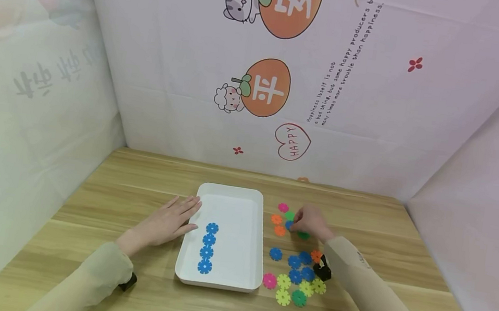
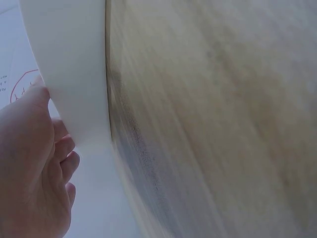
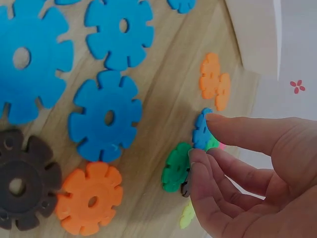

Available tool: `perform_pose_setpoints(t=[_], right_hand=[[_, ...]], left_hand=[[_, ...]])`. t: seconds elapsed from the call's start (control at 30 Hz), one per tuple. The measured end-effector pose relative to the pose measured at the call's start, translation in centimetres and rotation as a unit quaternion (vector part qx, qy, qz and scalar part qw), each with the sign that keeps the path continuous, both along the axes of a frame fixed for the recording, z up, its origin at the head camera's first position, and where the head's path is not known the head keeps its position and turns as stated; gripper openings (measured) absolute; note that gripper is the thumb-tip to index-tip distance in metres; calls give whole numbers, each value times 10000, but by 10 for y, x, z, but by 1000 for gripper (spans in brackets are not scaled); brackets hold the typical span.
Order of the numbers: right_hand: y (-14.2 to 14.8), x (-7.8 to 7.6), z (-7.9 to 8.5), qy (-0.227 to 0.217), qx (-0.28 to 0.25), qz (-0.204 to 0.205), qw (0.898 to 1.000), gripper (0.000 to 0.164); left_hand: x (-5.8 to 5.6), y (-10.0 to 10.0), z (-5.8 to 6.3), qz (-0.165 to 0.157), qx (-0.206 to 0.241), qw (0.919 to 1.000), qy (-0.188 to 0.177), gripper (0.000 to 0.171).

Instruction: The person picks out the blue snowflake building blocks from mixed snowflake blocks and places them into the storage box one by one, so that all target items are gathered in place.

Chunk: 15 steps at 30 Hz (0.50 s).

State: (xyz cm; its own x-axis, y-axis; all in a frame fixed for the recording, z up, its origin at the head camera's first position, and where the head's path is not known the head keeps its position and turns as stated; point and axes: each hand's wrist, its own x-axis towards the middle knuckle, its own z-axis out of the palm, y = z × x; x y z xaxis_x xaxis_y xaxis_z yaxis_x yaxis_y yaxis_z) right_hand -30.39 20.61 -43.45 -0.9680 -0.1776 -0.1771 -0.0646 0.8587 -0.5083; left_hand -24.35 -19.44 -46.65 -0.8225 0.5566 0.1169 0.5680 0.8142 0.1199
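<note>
My right hand (image 1: pixel 311 222) reaches over the far group of discs right of the tray, thumb and index fingertips at the edges of a blue interlocking disc (image 3: pixel 201 130), pinching it. A green disc (image 3: pixel 176 167) lies beside those fingertips. My left hand (image 1: pixel 169 222) is spread with straight fingers over the left rim of a white rectangular tray (image 1: pixel 242 212); in the left wrist view its fingers lie at the tray's outer wall (image 2: pixel 69 59). Inside the tray, several blue discs (image 1: pixel 206 252) form a straight column near the left side.
Loose orange discs (image 1: pixel 276 219) and a pink disc (image 1: pixel 283 208) lie between the tray and my right hand. Nearer me are more blue discs (image 1: pixel 295 276), yellow discs (image 1: pixel 283 297), a green disc (image 1: pixel 299 298) and a black disc (image 3: pixel 18 186). Printed cloth walls (image 1: pixel 179 115) enclose the wooden table (image 1: pixel 140 299).
</note>
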Motion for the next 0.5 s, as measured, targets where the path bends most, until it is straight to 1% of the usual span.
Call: perform_pose_setpoints(t=[0.23,0.4,0.5], right_hand=[[-2,-3,-5,85,288,37,9995,17],[-2,-5,-6,84,422,42,9991,19],[-3,-6,-7,11,312,-42,9995,21]], left_hand=[[0,0,1,13,-31,10000,-52,67],[0,0,0,18,-72,10000,7,67],[-1,0,0,16,-92,10000,27,68]])
